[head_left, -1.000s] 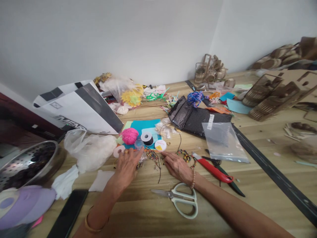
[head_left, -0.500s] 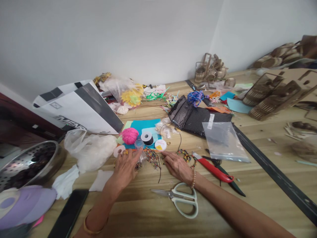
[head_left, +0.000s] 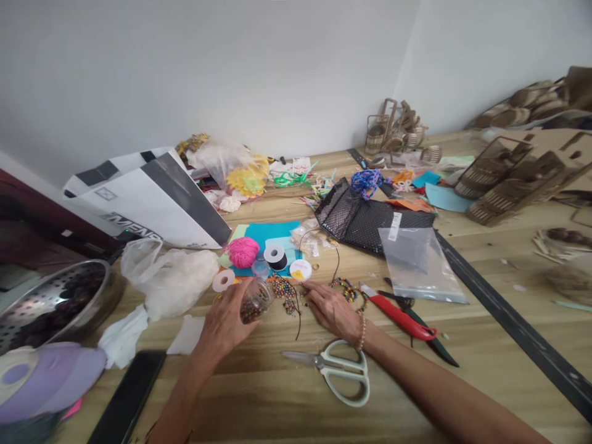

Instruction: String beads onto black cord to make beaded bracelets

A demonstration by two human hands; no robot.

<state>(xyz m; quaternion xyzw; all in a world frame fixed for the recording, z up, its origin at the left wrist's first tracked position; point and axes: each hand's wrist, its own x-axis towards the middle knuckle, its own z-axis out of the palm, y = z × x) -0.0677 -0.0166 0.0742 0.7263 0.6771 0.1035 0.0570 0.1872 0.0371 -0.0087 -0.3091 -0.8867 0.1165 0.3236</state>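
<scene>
My left hand (head_left: 227,317) is wrapped round a small clear jar (head_left: 256,300) of mixed beads, which lies tilted with its mouth toward a loose pile of colourful beads (head_left: 285,293). My right hand (head_left: 330,311) rests palm down on the table just right of the pile, fingers stretched out. A beaded strand (head_left: 348,291) lies beyond that hand, and a dark cord (head_left: 298,324) runs beside the pile. Behind the beads are a spool of black thread (head_left: 275,257), a round white label (head_left: 300,270) and a pink yarn ball (head_left: 243,252).
Scissors (head_left: 342,372) lie in front of my right hand, a red-handled knife (head_left: 403,316) to its right. A phone (head_left: 127,398), plastic bag (head_left: 173,280) and metal colander (head_left: 104,296) are at left. Black bubble mailer (head_left: 370,222) and clear zip bag (head_left: 420,265) lie at back right.
My left hand has drawn back slightly to the left and now curls round the bead jar, which shows more clearly. My right hand has stayed in place.
</scene>
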